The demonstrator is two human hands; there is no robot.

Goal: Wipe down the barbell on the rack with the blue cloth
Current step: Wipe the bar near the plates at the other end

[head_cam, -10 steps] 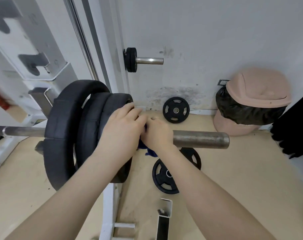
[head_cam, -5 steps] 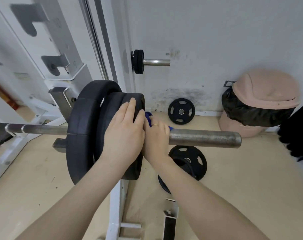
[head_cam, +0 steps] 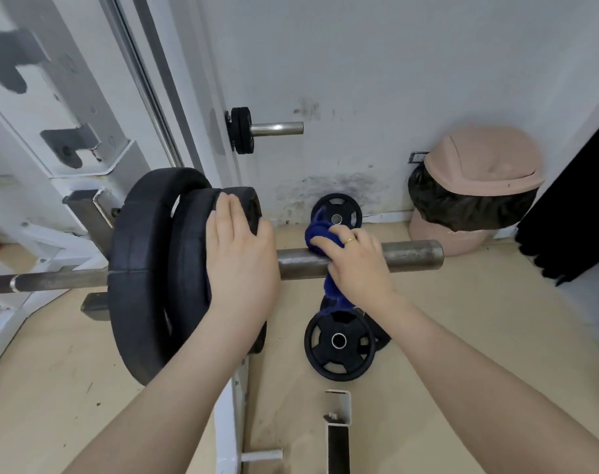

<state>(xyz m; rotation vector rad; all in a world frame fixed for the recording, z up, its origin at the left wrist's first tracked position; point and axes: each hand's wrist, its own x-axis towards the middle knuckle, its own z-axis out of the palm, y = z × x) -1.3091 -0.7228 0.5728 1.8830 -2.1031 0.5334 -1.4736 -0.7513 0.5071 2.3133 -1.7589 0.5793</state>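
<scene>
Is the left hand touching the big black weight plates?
Touching. The head view shows the left hand lying flat, fingers straight, against the outer weight plate on the barbell.

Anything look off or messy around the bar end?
Yes. Loose weight plates lie on the floor under the barbell sleeve, another plate leans against the wall, and the wall behind is dark-stained, paint scuffed.

Along the grey steel barbell sleeve (head_cam: 411, 255), the stretch between the right hand (head_cam: 354, 265) and the bar's open end is bare. Inboard, stacked black rubber weight plates (head_cam: 147, 268) block the way, the left hand (head_cam: 241, 258) flat against them. Beneath, round black plates (head_cam: 339, 343) lie on the tan floor (head_cam: 462, 336); a pink lidded bin (head_cam: 479, 186) stands near the bar's tip.
</scene>
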